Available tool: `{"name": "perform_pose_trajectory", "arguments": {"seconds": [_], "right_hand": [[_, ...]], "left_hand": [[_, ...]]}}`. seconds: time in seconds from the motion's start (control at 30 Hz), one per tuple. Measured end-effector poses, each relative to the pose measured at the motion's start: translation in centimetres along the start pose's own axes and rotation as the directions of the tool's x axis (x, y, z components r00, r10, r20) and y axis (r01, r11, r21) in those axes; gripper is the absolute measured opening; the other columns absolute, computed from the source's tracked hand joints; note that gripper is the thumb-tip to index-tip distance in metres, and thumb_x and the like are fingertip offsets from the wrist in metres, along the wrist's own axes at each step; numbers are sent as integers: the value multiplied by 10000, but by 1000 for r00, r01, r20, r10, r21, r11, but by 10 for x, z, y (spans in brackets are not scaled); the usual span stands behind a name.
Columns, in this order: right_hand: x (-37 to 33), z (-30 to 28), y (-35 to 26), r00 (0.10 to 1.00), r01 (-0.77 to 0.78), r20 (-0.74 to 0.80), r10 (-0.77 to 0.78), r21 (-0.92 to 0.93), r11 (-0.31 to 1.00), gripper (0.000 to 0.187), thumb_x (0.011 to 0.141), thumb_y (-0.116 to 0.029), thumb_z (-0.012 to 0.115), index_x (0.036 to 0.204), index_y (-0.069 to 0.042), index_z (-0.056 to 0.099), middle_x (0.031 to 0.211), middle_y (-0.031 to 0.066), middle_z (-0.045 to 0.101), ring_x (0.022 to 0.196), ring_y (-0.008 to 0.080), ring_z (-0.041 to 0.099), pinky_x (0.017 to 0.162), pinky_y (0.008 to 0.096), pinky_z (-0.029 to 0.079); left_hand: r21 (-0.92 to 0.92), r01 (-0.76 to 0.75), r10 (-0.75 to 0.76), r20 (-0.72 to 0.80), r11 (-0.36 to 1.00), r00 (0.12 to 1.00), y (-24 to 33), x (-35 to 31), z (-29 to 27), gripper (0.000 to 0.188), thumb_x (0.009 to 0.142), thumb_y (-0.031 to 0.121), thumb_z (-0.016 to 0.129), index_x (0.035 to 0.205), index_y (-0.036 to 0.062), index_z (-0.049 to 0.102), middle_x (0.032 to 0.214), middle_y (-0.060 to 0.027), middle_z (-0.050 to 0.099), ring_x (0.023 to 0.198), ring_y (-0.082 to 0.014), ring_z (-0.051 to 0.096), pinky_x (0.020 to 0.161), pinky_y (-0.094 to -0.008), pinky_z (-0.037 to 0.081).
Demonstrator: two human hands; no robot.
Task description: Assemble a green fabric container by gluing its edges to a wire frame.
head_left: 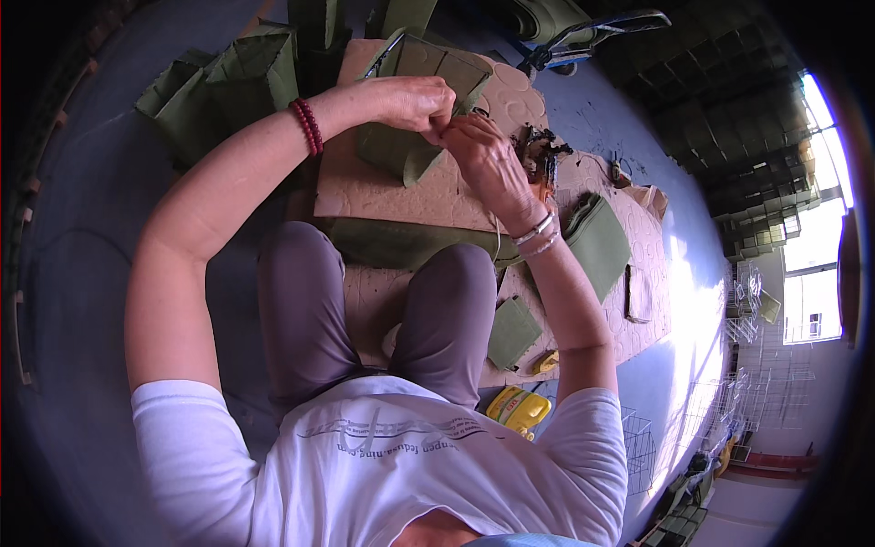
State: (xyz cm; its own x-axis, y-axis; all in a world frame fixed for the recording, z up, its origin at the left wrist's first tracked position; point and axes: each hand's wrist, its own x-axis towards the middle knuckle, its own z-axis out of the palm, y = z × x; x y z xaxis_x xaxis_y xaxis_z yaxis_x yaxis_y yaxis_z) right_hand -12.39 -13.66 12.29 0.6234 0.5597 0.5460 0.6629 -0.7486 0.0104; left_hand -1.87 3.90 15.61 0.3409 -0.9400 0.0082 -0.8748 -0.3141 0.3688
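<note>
My left hand and my right hand meet at the near rim of a green fabric basket with a dark wire frame. Both sets of fingers are pinched together, tip to tip. Whatever lies between them is too small and too hidden to name. Below my hands, the basket's green cloth side hangs with a loose flap. It rests on a work surface covered with tan board, just beyond my knees. Close to my right hand lies a tangled pile of thin black strips.
Several green fabric bins stand at the left. Folded green cloth and a smaller green piece lie at the right, near a yellow container. Wire frames and stacked dark-green goods line the right side.
</note>
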Motion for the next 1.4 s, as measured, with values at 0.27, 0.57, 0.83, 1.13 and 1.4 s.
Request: {"name": "perform_pose_trajectory", "arguments": {"seconds": [0.27,0.57,0.83,1.13,1.4], "right_hand": [[-15,27,-11,965,-144,-238,111,-126,982,167,796,-27,650,959,-18,617,993,123,654,1042,288,624,1090,476,415],[-4,16,-8,987,-114,-117,110,-27,993,153,745,52,588,887,-4,594,883,145,640,912,328,629,982,445,484],[6,-9,11,982,-12,188,-17,153,988,270,666,61,610,927,13,656,806,154,638,875,326,633,800,409,519],[-4,17,-4,987,-78,-127,101,178,981,273,892,15,579,1164,29,602,1253,200,616,1226,346,560,1119,445,394],[-18,-3,31,948,-148,-241,206,238,960,309,885,63,564,1183,18,633,1290,167,619,1238,326,574,1131,444,374]], "left_hand": [[404,24,304,-726,915,617,17,-45,38,109,813,75,651,904,15,658,901,-64,605,918,-221,590,821,-321,514],[468,30,209,-451,883,868,6,-28,48,132,798,53,667,925,18,661,979,-69,599,962,-223,582,816,-328,510],[-82,-95,86,-106,992,991,-4,-4,-1,161,769,149,754,836,10,711,841,-142,648,885,-293,631,805,-383,507],[426,137,266,-752,894,603,36,-47,85,334,798,152,709,1086,-1,638,1067,-79,615,1021,-228,579,911,-361,485],[451,339,157,-761,826,630,51,-23,75,211,809,244,715,905,67,649,899,-28,578,966,-198,543,840,-346,427]]}}
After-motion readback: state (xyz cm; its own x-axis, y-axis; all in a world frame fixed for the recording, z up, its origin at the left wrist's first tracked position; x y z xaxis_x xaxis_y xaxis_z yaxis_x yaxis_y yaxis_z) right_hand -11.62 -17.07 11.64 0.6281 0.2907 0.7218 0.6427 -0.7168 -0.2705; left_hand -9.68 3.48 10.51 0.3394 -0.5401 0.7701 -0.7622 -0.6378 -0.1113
